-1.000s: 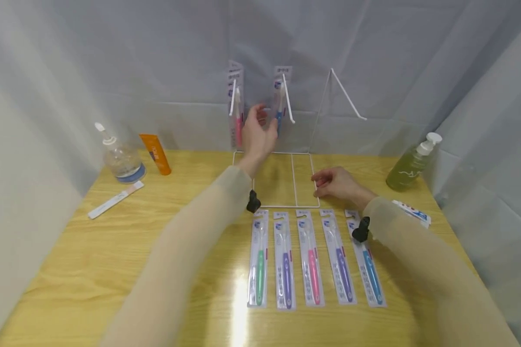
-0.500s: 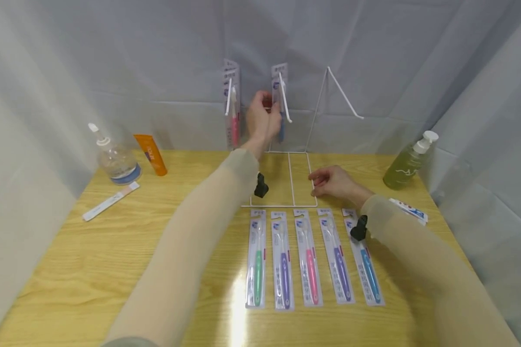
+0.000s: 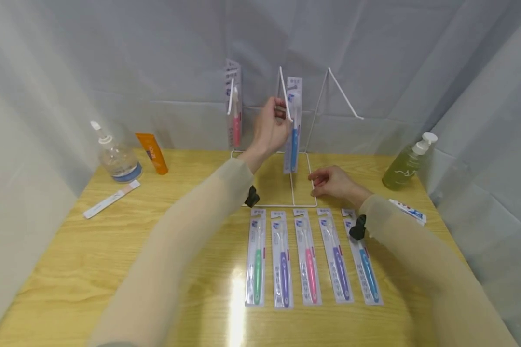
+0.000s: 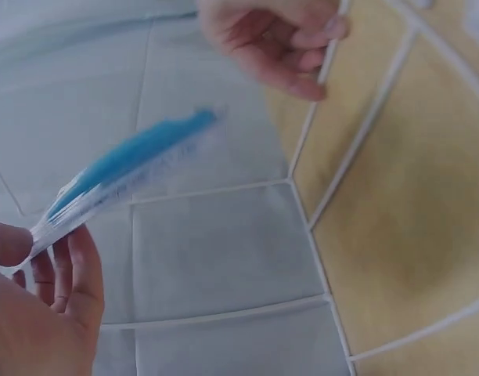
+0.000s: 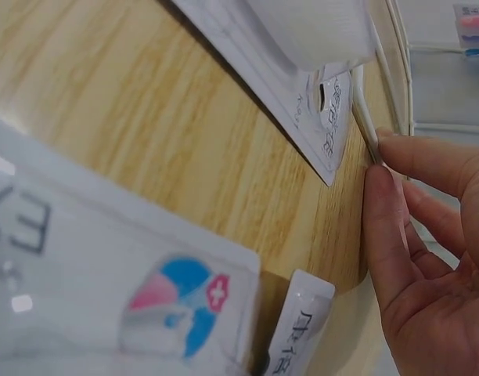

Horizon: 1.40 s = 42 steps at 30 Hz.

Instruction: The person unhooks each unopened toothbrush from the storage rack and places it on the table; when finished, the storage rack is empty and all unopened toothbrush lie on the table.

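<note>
My left hand [image 3: 271, 127] pinches a packaged toothbrush with a blue handle [image 3: 294, 144], hanging upright just right of the rack's middle hook [image 3: 285, 96]. In the left wrist view, thumb and fingers hold the edge of this toothbrush pack [image 4: 130, 164], clear of any wire. My right hand [image 3: 336, 183] pinches the right side wire of the white wire rack's base [image 3: 282, 206]; the right wrist view shows thumb and finger on that wire [image 5: 365, 117]. On the left hook hang toothbrush packs, a pink one [image 3: 236, 120] in front. The right hook [image 3: 345, 94] is bare.
A row of several packaged toothbrushes [image 3: 309, 260] lies before the rack. At left stand a clear pump bottle [image 3: 119, 161] and an orange tube [image 3: 153, 153], with a flat narrow packet [image 3: 112, 199] nearby. A green pump bottle [image 3: 405, 166] and a toothpaste tube [image 3: 408, 210] are at right.
The blue toothbrush pack has come off the middle hook and shifted right and lower, carried by my left hand. My right hand stays on the rack's base wire.
</note>
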Motion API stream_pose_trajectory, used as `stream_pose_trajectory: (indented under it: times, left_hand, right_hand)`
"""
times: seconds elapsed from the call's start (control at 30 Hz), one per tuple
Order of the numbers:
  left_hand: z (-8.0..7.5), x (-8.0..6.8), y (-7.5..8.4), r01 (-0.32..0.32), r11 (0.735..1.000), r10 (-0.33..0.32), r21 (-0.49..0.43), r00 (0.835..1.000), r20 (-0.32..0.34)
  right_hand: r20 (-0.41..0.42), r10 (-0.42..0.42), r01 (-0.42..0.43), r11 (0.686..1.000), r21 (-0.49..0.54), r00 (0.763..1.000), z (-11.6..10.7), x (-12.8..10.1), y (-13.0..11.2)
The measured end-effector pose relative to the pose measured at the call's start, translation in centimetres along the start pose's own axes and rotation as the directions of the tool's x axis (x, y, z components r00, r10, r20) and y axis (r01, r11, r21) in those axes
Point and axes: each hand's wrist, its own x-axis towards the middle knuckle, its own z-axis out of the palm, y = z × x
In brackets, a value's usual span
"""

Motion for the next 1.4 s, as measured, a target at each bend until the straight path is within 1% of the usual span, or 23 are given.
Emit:
stream_pose_trajectory:
  times: [0.07, 0.13, 0.23, 0.33, 0.47, 0.57, 0.63, 0.73, 0.87, 0.93, 1.03, 1.13, 1.23, 1.4]
  left_hand:
    - [-0.5, -1.1, -0.4, 0.035, 0.999, -0.034, -0.020, 0.998, 0.047]
    - [-1.1, -2.4, -1.1, 0.078, 0.996, -0.075, -0.035, 0.993, 0.092]
    - [-2.2, -4.5, -2.5, 0.153, 0.986, -0.142, -0.065, 0.979, 0.147]
    - [-3.5, -7.0, -4.1, 0.248, 0.963, -0.224, -0.105, 0.953, 0.202]
    - [-5.6, -10.9, -6.1, 0.375, 0.922, -0.337, -0.099, 0.901, 0.272]
    - [-7.3, -13.9, -7.1, 0.428, 0.900, -0.386, -0.081, 0.870, 0.307]
    - [-8.3, -15.5, -7.7, 0.452, 0.888, -0.404, -0.086, 0.855, 0.326]
    - [-9.4, -17.3, -8.4, 0.478, 0.875, -0.432, -0.073, 0.841, 0.327]
    - [-10.3, -19.1, -9.2, 0.513, 0.857, -0.472, -0.047, 0.819, 0.326]
    - [-10.6, -19.7, -9.5, 0.533, 0.845, -0.491, -0.040, 0.805, 0.334]
    - [-10.7, -20.4, -9.7, 0.558, 0.829, -0.513, -0.035, 0.784, 0.350]
    - [-10.7, -20.9, -9.9, 0.572, 0.820, -0.527, -0.015, 0.766, 0.369]
    - [-10.7, -21.2, -9.9, 0.581, 0.814, -0.540, 0.003, 0.755, 0.373]
    - [-10.6, -21.3, -9.9, 0.594, 0.805, -0.563, 0.017, 0.754, 0.339]
  right_hand:
    - [0.001, 0.003, -0.003, 1.000, -0.001, 1.000, -0.1, 0.0, 0.0]
    - [0.002, 0.002, -0.002, 1.000, -0.002, 1.000, -0.2, 0.1, 0.0]
    - [-0.001, 0.007, -0.007, 1.000, -0.005, 1.000, -0.3, 0.3, 0.0]
    - [-0.005, 0.005, -0.005, 1.000, -0.009, 1.000, -0.3, 0.4, 0.1]
    - [0.000, 0.009, -0.009, 1.000, -0.008, 1.000, -0.2, 0.3, 0.0]
    - [0.000, 0.008, -0.008, 1.000, -0.008, 1.000, -0.1, 0.3, 0.1]
    - [0.001, 0.009, -0.009, 1.000, -0.009, 1.000, -0.2, 0.4, 0.1]
    - [0.000, 0.009, -0.009, 1.000, -0.010, 1.000, -0.2, 0.5, 0.2]
    - [0.000, 0.021, -0.021, 1.000, -0.015, 1.000, -0.2, 0.4, 0.2]
    - [-0.001, 0.029, -0.029, 0.999, -0.019, 1.000, -0.2, 0.4, 0.2]
    - [-0.001, 0.030, -0.030, 0.999, -0.016, 1.000, -0.2, 0.3, 0.2]
    - [0.002, 0.027, -0.027, 1.000, -0.009, 1.000, -0.2, 0.3, 0.2]
    - [0.001, 0.023, -0.023, 1.000, -0.004, 1.000, -0.2, 0.3, 0.2]
    - [-0.001, 0.014, -0.014, 1.000, -0.002, 1.000, -0.2, 0.2, 0.2]
